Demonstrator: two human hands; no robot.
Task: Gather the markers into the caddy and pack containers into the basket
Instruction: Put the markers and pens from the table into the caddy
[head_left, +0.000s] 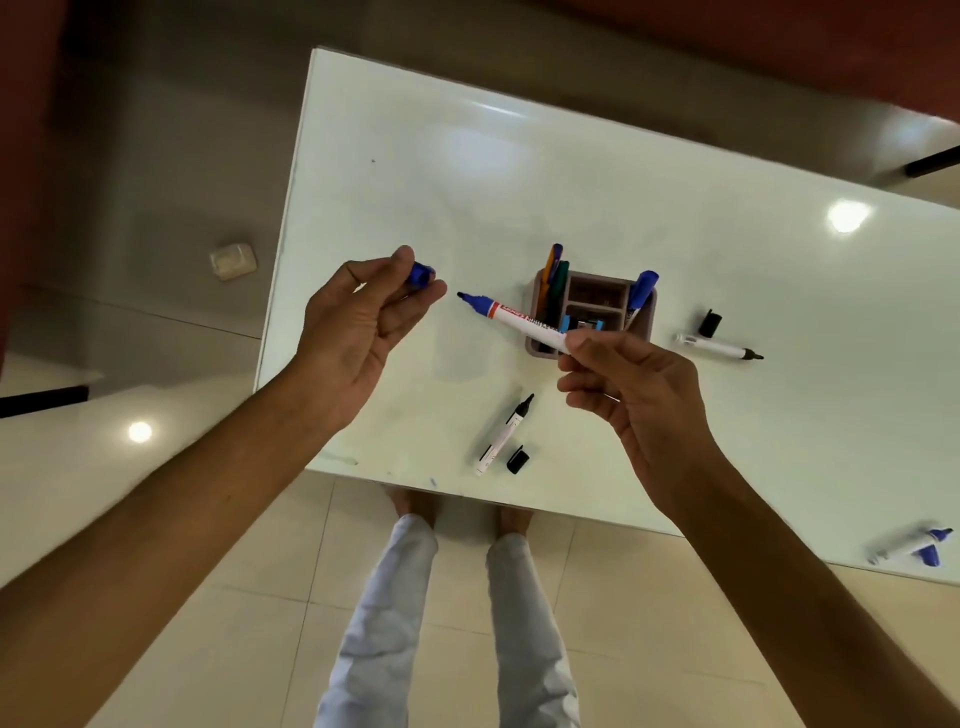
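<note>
My right hand pinches the rear end of an uncapped blue marker, its tip pointing left above the table. My left hand pinches the blue cap, a short gap from the marker's tip. Behind the marker stands a grey-pink caddy holding orange, green and blue markers. An uncapped black marker lies near the front edge with its black cap beside it. Another uncapped black marker lies right of the caddy, its cap close by. A blue marker lies at the far right edge.
The white glossy table ends just in front of my legs and feet. A small white box sits on the tiled floor to the left. No basket or containers are in view.
</note>
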